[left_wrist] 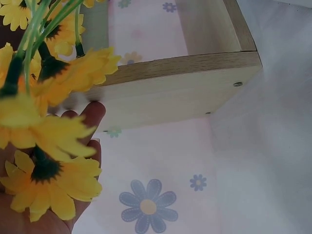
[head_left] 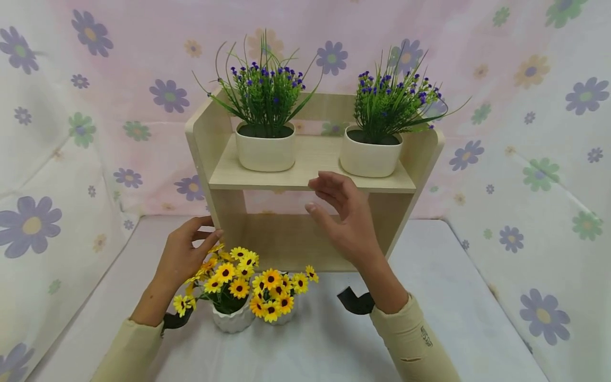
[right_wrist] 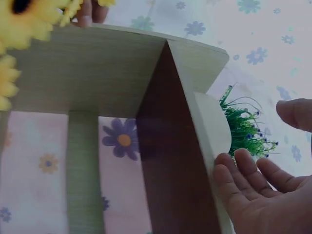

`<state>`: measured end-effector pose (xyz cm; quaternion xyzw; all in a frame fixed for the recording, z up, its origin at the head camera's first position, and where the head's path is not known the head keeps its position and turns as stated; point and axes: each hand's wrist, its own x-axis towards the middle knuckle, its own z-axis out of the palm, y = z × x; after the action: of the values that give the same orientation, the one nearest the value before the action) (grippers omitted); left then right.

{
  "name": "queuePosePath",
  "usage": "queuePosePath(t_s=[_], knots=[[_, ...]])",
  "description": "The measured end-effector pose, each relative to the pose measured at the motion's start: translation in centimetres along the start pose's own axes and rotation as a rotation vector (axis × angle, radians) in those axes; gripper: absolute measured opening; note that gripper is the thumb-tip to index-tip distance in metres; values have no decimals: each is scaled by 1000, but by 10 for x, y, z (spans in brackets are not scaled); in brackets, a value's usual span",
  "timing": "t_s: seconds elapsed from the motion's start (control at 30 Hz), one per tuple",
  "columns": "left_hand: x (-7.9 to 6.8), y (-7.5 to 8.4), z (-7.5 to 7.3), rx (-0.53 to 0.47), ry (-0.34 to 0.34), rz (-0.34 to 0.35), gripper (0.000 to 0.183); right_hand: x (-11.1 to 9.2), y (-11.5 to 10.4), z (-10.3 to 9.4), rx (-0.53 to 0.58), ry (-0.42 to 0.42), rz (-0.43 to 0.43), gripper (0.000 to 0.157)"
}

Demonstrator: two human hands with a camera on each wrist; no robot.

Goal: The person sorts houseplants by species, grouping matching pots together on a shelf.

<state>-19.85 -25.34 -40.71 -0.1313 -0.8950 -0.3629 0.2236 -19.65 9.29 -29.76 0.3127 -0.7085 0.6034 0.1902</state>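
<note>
A pale wooden shelf unit [head_left: 310, 178] stands in front of me. My left hand [head_left: 183, 252] grips the front edge of its left side panel, thumb at the edge and fingers against the outer face. In the left wrist view, yellow flowers [left_wrist: 63, 190] partly cover that hand. My right hand [head_left: 346, 217] is raised with fingers loosely bent and holding nothing, its fingertips close to the upper board's front edge. On that board stand two cream pots with purple-flowered plants, a left one [head_left: 265, 151] and a right one [head_left: 371, 156].
Two white pots of yellow flowers, a larger one [head_left: 231, 320] and a smaller one [head_left: 284, 315], stand on the white tabletop [head_left: 315, 353] before the shelf's lower left. Flower-printed cloth [head_left: 515, 159] hangs behind and on both sides. Black straps sit at both wrists.
</note>
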Motion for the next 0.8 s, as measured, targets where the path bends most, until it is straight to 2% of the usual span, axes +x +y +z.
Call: queuePosePath(t_s=[0.23, 0.43, 0.6, 0.8], knots=[[0, -2, 0, 13, 0, -11, 44, -28, 21, 0, 53, -10, 12, 43], [0, -4, 1, 17, -2, -16, 44, -45, 52, 0, 128, -38, 151, 37], [-1, -5, 1, 14, 5, -13, 43, -51, 85, 1, 132, -117, 267, 34], [-1, -2, 1, 6, -7, -21, 44, -60, 115, 3, 126, -268, 322, 37]])
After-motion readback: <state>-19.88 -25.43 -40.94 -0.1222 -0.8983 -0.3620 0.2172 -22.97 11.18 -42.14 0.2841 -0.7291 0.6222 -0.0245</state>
